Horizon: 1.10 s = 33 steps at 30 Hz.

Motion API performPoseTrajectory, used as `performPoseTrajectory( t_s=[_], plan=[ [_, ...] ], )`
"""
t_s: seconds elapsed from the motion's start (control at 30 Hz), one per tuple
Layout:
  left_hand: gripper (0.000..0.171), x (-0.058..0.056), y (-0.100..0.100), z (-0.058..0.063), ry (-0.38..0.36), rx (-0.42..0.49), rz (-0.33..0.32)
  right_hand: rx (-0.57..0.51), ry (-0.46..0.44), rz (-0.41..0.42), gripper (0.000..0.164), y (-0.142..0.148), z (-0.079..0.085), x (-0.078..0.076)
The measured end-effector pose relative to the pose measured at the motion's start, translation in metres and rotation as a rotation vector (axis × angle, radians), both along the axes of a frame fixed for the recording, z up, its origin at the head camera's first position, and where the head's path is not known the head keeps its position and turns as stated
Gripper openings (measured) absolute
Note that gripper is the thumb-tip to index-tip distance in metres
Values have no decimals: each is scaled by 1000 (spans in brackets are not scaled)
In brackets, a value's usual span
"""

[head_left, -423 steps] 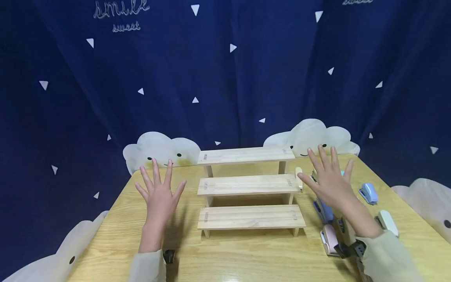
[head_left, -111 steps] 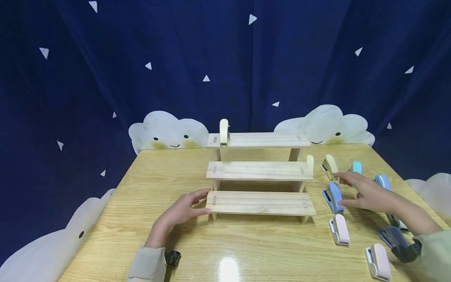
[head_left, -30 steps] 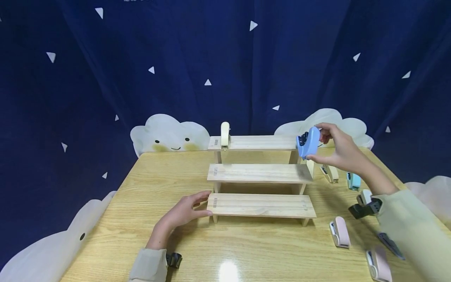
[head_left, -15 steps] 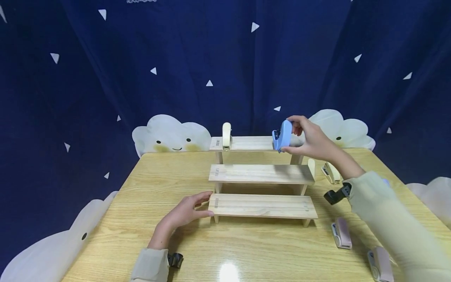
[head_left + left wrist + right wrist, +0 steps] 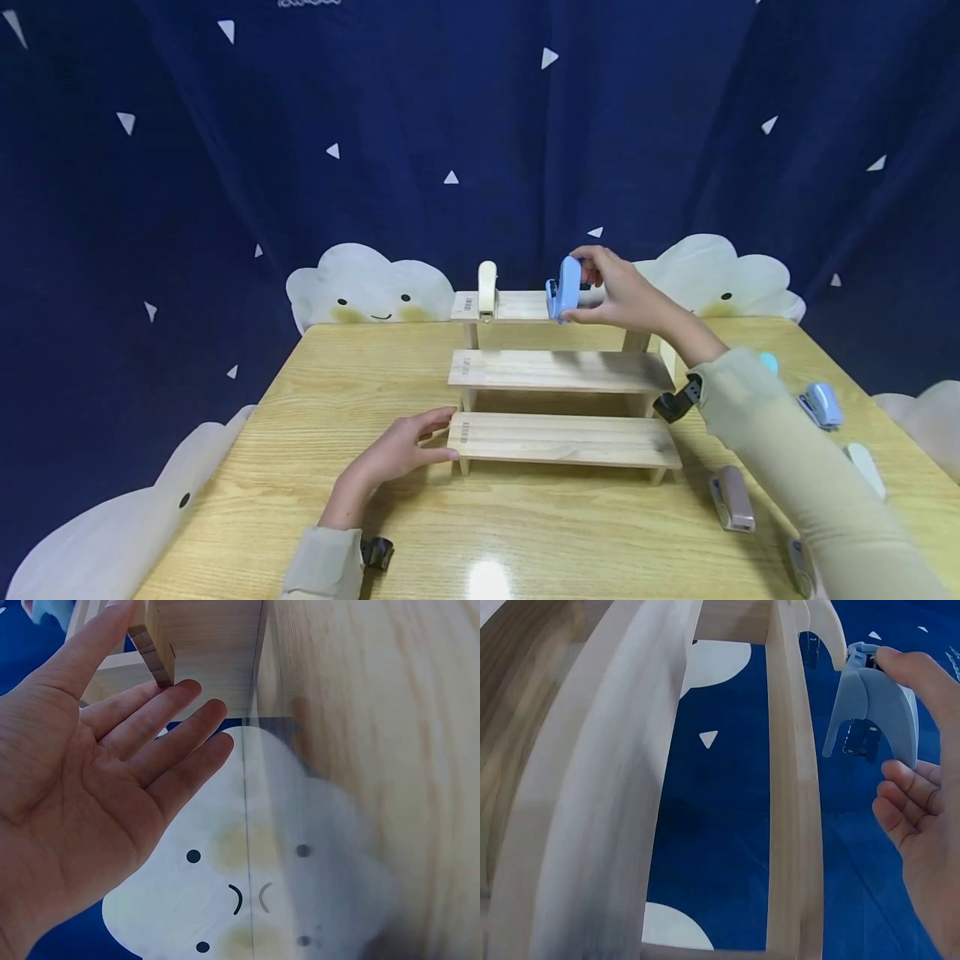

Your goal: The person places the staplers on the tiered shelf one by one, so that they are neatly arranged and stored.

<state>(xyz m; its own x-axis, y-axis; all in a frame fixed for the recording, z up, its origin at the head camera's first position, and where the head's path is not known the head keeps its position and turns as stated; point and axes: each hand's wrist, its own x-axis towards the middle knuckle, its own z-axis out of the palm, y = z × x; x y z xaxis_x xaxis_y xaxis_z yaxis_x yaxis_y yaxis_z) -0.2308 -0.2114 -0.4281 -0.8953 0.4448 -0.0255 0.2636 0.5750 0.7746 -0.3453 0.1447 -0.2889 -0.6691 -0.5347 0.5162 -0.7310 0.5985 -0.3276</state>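
My right hand (image 5: 630, 298) pinches a light blue stapler (image 5: 570, 287) between thumb and fingertips at the top tier of a three-tier wooden shelf (image 5: 562, 369). Whether the stapler touches the board cannot be told. In the right wrist view the blue stapler (image 5: 877, 701) is held by its two ends, near a cream stapler (image 5: 829, 630). That cream stapler (image 5: 487, 289) stands upright on the top tier's left part. My left hand (image 5: 397, 450) holds the left end of the lowest tier. In the left wrist view, thumb and index finger span the board end (image 5: 154, 649), the other fingers extended.
Right of the shelf lie a pink stapler (image 5: 733, 498), another blue stapler (image 5: 822, 406), a white stapler (image 5: 866, 469) and a cyan one (image 5: 768, 362). My right sleeve (image 5: 810, 467) partly covers this group. A dark blue curtain (image 5: 390, 125) hangs behind the table (image 5: 360, 367).
Since the oldest frame, the cream stapler has come onto the top tier. My right hand has picked up the blue stapler and carried it leftward along that tier. My left hand stays at the shelf.
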Motion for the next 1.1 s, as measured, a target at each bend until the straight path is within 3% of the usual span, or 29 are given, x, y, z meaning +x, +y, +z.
performPoseTrajectory(
  t_s=[0.43, 0.87, 1.1],
  plan=[
    [74, 0, 0, 1, 0, -6, 2, 55, -50, 25, 78, -21, 0, -14],
    [74, 0, 0, 1, 5, -6, -11, 111, -57, 21, 77, -35, 2, -19],
    [73, 0, 0, 1, 3, -5, -3, 115, -117, 2, 76, -41, 6, -18]
  ],
)
